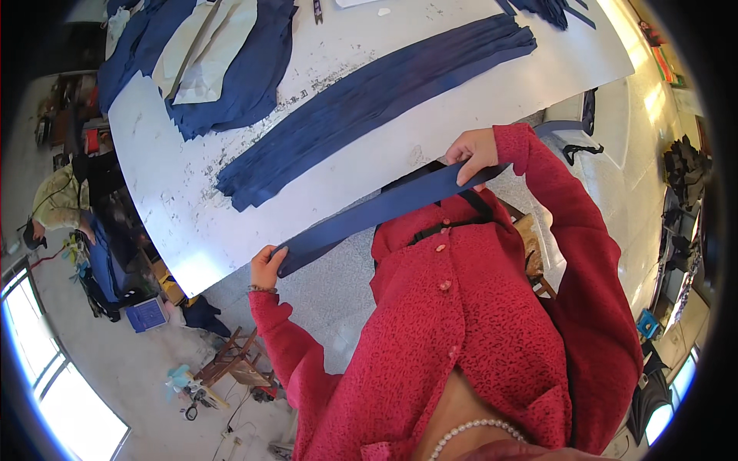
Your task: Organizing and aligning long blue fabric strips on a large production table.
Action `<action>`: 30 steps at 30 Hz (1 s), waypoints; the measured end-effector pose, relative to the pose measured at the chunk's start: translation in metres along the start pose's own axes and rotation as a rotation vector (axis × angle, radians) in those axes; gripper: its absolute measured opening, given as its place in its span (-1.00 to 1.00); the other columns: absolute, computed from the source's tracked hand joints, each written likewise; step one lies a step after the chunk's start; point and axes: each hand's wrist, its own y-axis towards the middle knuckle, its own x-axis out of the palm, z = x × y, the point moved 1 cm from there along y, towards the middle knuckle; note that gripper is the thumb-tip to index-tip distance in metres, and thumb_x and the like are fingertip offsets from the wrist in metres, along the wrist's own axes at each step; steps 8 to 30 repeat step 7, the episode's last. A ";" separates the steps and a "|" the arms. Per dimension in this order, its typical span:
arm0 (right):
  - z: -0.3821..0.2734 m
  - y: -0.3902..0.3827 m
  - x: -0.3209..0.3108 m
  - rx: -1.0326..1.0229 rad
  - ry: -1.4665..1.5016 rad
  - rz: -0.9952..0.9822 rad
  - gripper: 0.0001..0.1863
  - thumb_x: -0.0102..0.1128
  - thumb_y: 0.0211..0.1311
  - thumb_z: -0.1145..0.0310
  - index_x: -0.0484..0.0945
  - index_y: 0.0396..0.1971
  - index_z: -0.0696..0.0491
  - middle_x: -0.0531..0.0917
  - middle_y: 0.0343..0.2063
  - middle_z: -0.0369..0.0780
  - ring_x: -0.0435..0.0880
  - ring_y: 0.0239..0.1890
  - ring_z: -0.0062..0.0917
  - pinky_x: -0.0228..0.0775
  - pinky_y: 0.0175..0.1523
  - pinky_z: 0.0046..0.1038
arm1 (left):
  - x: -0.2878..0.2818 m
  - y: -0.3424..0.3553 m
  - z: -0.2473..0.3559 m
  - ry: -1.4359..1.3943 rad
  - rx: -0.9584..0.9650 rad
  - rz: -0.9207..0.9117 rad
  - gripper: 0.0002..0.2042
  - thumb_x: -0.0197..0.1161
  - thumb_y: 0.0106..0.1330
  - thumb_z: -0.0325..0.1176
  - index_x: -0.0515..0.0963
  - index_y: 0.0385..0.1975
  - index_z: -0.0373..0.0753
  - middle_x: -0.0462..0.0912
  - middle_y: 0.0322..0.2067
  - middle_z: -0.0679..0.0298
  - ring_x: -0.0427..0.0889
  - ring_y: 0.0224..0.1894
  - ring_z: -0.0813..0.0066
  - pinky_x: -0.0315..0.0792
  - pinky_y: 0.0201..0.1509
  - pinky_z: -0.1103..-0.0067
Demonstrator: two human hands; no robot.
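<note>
Stretched between my two hands is a long navy fabric strip (377,215), held just off the near edge of the white table. My left hand (267,266) pinches its left end, with the thumb on top. At the strip's other end, my right hand (473,154) grips it, thumb toward me and the other fingers partly hidden behind the cloth. A stack of similar navy strips (369,107) lies slantwise across the table beyond my hands.
The white table (165,223) bears dark scuffs. At its far left, pale pattern pieces (211,54) lie on a pile of navy cloth (254,84). More navy strips (546,9) lie far right. A co-worker (61,196) bends at the left, near a wooden stool (238,361).
</note>
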 end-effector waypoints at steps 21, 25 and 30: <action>-0.013 0.001 0.006 -0.031 -0.090 0.028 -0.74 0.27 -0.01 0.30 0.44 -0.45 0.16 0.60 -0.61 -0.19 0.55 -0.65 -0.61 0.38 -0.53 -0.62 | -0.021 0.014 -0.087 0.676 -0.021 0.034 -0.62 0.29 -0.02 -0.01 0.56 -0.59 -0.30 0.49 -0.74 0.26 0.40 -0.66 0.46 0.25 -0.54 0.47; -0.013 0.001 0.006 -0.031 -0.090 0.028 -0.74 0.27 -0.01 0.30 0.44 -0.45 0.16 0.60 -0.61 -0.19 0.55 -0.65 -0.61 0.38 -0.53 -0.62 | -0.021 0.014 -0.087 0.676 -0.021 0.034 -0.62 0.29 -0.02 -0.01 0.56 -0.59 -0.30 0.49 -0.74 0.26 0.40 -0.66 0.46 0.25 -0.54 0.47; -0.013 0.001 0.006 -0.031 -0.090 0.028 -0.74 0.27 -0.01 0.30 0.44 -0.45 0.16 0.60 -0.61 -0.19 0.55 -0.65 -0.61 0.38 -0.53 -0.62 | -0.021 0.014 -0.087 0.676 -0.021 0.034 -0.62 0.29 -0.02 -0.01 0.56 -0.59 -0.30 0.49 -0.74 0.26 0.40 -0.66 0.46 0.25 -0.54 0.47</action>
